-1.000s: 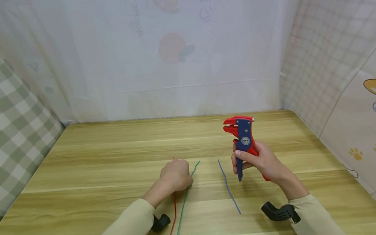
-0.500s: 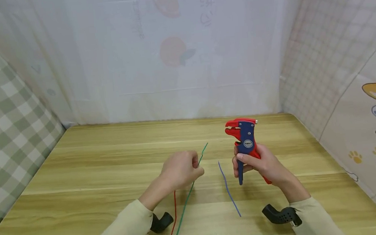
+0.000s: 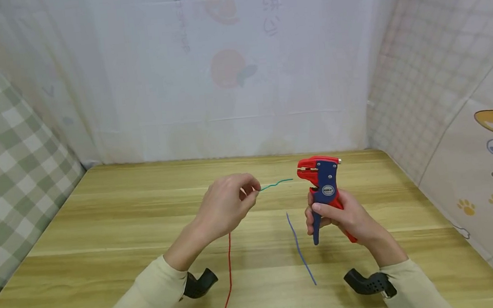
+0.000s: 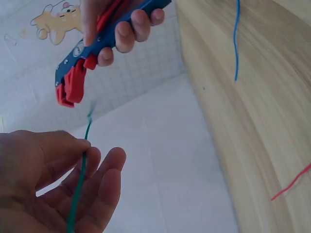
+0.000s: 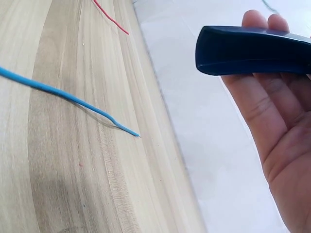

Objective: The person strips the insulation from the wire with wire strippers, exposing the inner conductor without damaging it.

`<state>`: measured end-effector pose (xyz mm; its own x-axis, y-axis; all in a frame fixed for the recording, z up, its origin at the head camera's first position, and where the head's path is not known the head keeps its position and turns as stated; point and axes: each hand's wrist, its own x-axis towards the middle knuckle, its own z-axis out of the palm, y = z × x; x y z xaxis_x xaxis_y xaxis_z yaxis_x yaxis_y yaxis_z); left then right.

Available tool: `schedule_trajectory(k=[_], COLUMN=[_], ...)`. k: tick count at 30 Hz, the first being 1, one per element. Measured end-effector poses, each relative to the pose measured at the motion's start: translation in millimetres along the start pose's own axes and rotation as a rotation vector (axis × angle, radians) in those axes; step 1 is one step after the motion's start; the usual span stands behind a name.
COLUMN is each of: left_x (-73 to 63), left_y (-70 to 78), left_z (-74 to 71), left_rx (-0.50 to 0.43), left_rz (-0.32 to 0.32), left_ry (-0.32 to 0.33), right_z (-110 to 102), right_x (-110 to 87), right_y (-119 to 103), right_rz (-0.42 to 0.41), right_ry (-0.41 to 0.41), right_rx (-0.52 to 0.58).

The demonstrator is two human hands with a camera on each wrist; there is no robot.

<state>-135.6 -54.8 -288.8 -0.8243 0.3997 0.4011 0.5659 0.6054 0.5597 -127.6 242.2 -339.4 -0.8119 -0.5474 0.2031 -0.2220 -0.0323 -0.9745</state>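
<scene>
My left hand [image 3: 226, 207] pinches a green wire [image 3: 275, 184] between thumb and fingertips, above the table. The wire's far end points right, a short gap from the tool's nose; in the left wrist view the rest of the green wire [image 4: 77, 199] runs down across the palm. My right hand [image 3: 342, 214] grips a red and blue wire stripper [image 3: 327, 178] by its handles, held upright with its jaws apart and facing left. In the right wrist view one dark blue handle [image 5: 252, 51] lies across the fingers.
A blue wire [image 3: 300, 252] lies on the wooden table [image 3: 125, 223] between the hands. Left of it lies a red wire [image 3: 230, 277], partly hidden behind the left hand in the head view. A white printed sheet [image 3: 156, 83] stands behind the table.
The left hand has lifted the green wire off the table, moving it up and swinging its end right toward the wire stripper. The right hand and stripper have hardly moved.
</scene>
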Motion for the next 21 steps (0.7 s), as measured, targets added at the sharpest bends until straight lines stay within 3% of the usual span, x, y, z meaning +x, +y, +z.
schedule_trajectory(k=[4, 11, 15, 21], left_x=[-3.7, -10.1, -12.4, -12.3], left_y=[-7.7, -22.0, -24.9, -26.1], left_z=[2.9, 14.0, 19.7, 22.2], left_rx=[-0.014, -0.141, -0.209, -0.267], left_rz=[0.016, 0.045, 0.044, 0.004], left_ry=[0.028, 0.194, 0.254, 0.272], right_z=[0, 3, 4, 4], right_x=[0.1, 1.7, 1.4, 0.7], right_y=[1, 3, 4, 2], right_rz=[0.001, 0.006, 0.018, 0.008], right_ry=[-0.003, -0.022, -0.038, -0.060], right_rx=[0.001, 0.008, 0.007, -0.007])
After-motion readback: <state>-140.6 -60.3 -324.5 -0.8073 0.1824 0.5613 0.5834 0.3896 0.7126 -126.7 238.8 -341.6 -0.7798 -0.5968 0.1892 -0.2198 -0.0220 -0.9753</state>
